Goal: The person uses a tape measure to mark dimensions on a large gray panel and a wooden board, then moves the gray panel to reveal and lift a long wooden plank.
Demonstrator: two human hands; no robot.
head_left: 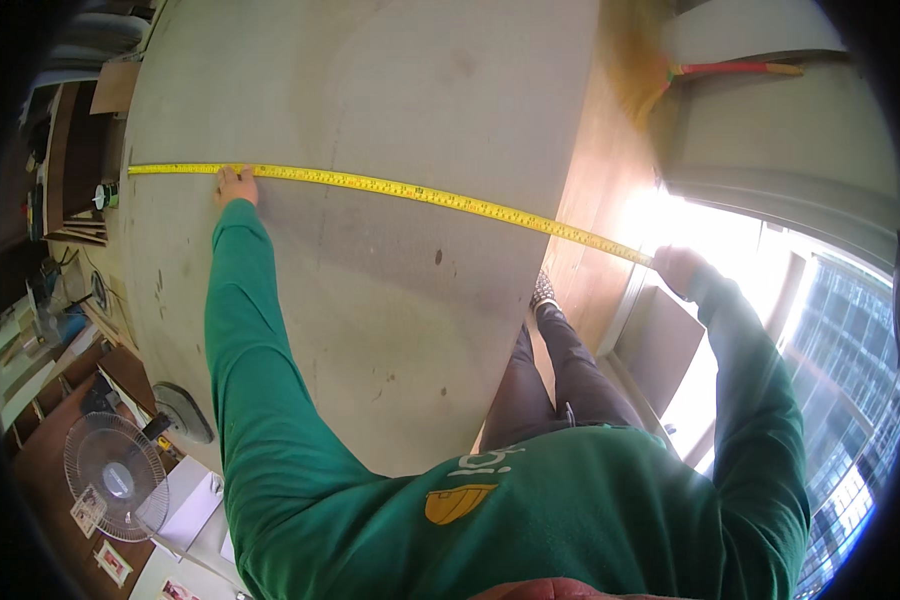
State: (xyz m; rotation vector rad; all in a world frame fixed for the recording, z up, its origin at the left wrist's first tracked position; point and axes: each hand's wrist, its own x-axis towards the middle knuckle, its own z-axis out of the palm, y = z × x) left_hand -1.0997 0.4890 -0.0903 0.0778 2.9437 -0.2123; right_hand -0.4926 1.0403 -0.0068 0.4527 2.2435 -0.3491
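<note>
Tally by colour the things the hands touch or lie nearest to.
Yellow: 1, the yellow metal tape measure, pinned by the left hand and pulled by the right hand
Grey: 1, the large grey flat board
Total: 2

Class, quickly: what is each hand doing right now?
Left hand: pressed down on the yellow tape measure, pinning it to the grey board.
Right hand: shut on the tape's other end, past the board's edge.

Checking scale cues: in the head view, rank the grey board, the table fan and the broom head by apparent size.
1. grey board, by far the largest.
2. table fan.
3. broom head; it lies farther from the camera, so its rank against the fan is unsure.
</note>
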